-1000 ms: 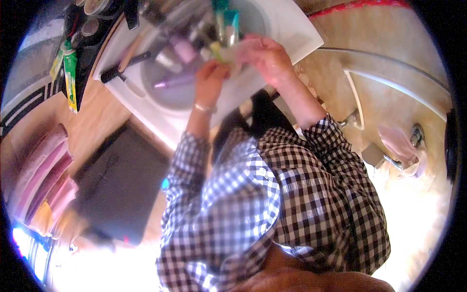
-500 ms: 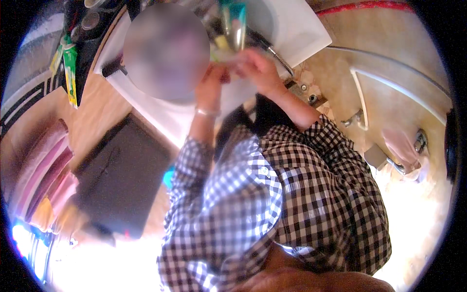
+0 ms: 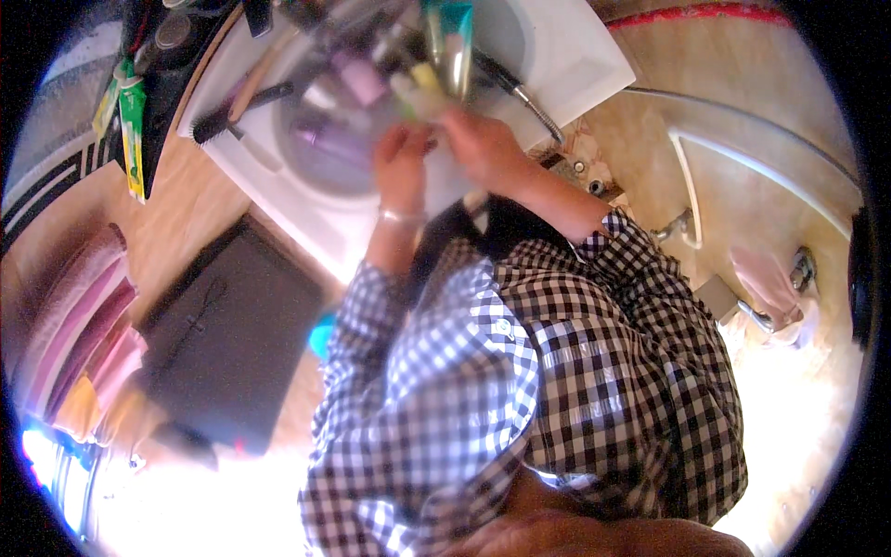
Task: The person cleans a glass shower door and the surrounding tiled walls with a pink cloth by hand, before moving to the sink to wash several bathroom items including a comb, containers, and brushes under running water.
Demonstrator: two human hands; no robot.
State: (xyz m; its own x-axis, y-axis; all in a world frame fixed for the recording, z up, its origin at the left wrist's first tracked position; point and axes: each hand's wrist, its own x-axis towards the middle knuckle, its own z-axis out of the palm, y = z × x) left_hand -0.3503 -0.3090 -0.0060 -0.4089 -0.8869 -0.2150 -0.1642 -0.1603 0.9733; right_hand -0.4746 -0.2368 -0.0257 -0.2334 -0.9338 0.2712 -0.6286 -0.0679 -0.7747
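Both hands are over a white washbasin (image 3: 320, 232), close together at its near rim. My left hand (image 3: 401, 172) has its fingers curled; what they hold, if anything, I cannot make out. Beside it, my right hand (image 3: 483, 153) is closed, its fingertips at a small pale yellow-green item (image 3: 419, 96), blurred and of no clear kind. Several containers lie in the bowl: a pink bottle (image 3: 360, 78), a purple tube (image 3: 329, 141) and a teal-and-clear tube (image 3: 455, 51). Motion smears many of them.
A black brush (image 3: 215, 121) and a wooden-handled tool (image 3: 260, 74) lie on the basin's left rim. A dark round brush (image 3: 520, 97) crosses the right side. Striped towels (image 3: 83, 334) hang left, near a dark flat panel (image 3: 237, 343). A pipe (image 3: 687, 176) runs along the right wall.
My right hand has moved slightly left and down, and its fingers are less spread. My left hand has barely shifted. The bowl's contents, hidden by a round blur before, now show.
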